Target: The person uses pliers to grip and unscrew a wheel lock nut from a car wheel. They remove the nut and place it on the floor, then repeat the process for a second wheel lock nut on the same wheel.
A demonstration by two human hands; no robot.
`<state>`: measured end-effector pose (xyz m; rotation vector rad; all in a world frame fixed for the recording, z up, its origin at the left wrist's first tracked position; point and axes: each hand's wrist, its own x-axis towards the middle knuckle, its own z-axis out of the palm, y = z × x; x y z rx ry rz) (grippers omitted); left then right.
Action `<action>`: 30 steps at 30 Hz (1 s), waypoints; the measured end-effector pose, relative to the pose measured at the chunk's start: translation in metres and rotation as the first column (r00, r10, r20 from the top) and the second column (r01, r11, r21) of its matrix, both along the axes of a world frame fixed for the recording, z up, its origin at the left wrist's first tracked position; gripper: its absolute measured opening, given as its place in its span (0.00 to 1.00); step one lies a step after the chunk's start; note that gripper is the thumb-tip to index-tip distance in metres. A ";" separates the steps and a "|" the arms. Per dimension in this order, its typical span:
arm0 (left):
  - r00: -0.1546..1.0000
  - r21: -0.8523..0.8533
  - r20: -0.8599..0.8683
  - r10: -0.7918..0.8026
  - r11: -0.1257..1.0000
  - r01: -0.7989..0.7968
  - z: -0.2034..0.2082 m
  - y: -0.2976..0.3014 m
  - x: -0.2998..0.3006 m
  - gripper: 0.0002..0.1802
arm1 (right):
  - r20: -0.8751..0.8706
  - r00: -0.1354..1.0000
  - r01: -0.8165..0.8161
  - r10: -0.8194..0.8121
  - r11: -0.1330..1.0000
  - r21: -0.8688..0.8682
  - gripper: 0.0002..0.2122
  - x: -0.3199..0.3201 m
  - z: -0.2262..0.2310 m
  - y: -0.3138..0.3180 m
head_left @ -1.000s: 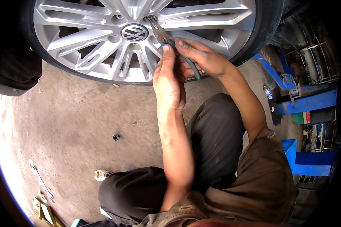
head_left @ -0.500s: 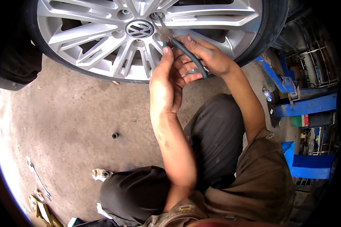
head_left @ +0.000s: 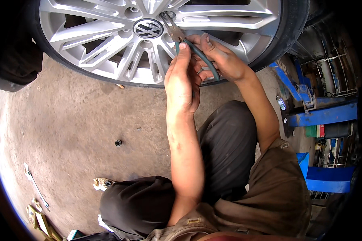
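Both hands are on a pair of pliers (head_left: 175, 33) with dark green handles and long narrow jaws. Its jaw tips reach into a bolt recess (head_left: 171, 15) beside the centre cap (head_left: 148, 29) of a silver alloy wheel (head_left: 78, 32). My left hand (head_left: 182, 82) has its thumb against the left handle, near the pivot. The other handle lies across my right hand (head_left: 225, 60), whose fingers are curled beneath it. The jaws stand slightly apart; what they touch inside the recess is too small to make out.
On the concrete floor lie a small dark socket (head_left: 118, 143) and a wrench (head_left: 35, 184) at the left. A crumpled wrapper-like piece with a dark ring (head_left: 103, 184) is by my left knee. Blue metal stand parts (head_left: 326, 116) and racks line the right side.
My left hand has shifted slightly right and up along the pliers. The pliers' jaws look sharper and more spread at the bolt recess. The view has tilted slightly.
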<state>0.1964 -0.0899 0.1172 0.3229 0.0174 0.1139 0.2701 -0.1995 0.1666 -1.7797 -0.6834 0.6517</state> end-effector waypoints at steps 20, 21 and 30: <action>0.988 0.156 -0.146 0.054 0.987 -0.031 0.006 -0.013 -0.002 0.15 | 0.173 0.984 0.062 -0.033 0.984 -0.165 0.27 -0.002 -0.001 -0.010; 0.991 0.137 -0.124 0.040 0.990 -0.023 0.008 -0.009 -0.003 0.15 | 0.166 0.986 0.040 -0.011 0.984 -0.173 0.27 -0.003 0.005 -0.008; 0.995 0.035 -0.059 -0.075 0.996 0.077 0.006 0.002 -0.009 0.13 | -0.100 0.995 -0.011 0.019 0.997 0.073 0.32 -0.003 0.008 -0.007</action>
